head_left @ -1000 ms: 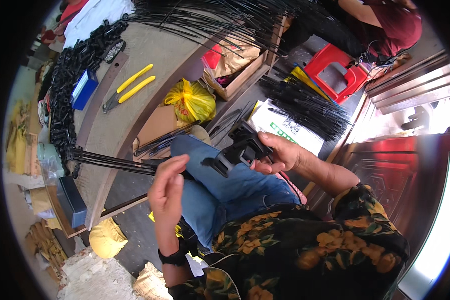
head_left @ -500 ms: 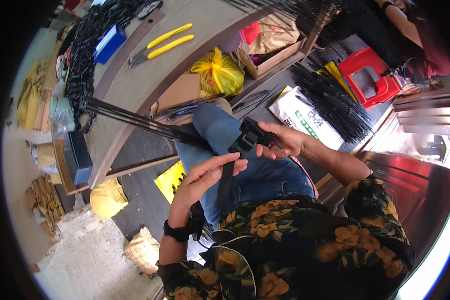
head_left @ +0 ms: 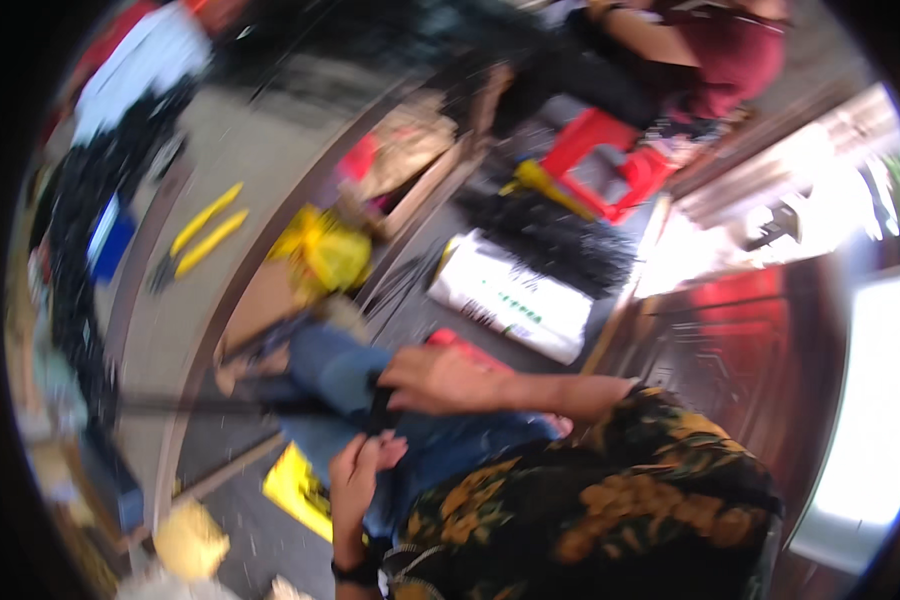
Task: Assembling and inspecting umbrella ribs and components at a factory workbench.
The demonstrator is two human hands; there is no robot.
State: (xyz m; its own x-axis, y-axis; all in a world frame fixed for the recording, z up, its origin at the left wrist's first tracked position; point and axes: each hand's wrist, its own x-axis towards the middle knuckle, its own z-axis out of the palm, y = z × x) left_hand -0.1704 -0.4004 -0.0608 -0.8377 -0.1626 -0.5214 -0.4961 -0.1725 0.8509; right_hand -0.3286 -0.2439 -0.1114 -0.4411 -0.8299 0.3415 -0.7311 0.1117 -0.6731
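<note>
Over my jeans-clad lap, my right hand [head_left: 438, 380] grips a black plastic buckle-like piece [head_left: 381, 408], its fingers curled over the top. My left hand [head_left: 358, 480] is just below, fingers closed at the piece's lower end, where a black strap was visible a moment ago. Motion blur and my fingers hide the exact shape. Long thin black strips [head_left: 210, 406] stretch from the tabletop on the left toward my knee.
Yellow-handled pliers [head_left: 210, 232] and a blue box [head_left: 112, 242] lie on the table [head_left: 220, 140]. Below it sits a yellow plastic bag [head_left: 322, 250]. On the floor are a white packet [head_left: 510, 298], black strips [head_left: 550, 225] and a red stool [head_left: 610, 165]. Another person [head_left: 710, 50] sits beyond.
My view has swung, shifting the surroundings left. My right hand has turned over to cover the black piece from above, and the piece is now mostly hidden. The picture is blurred.
</note>
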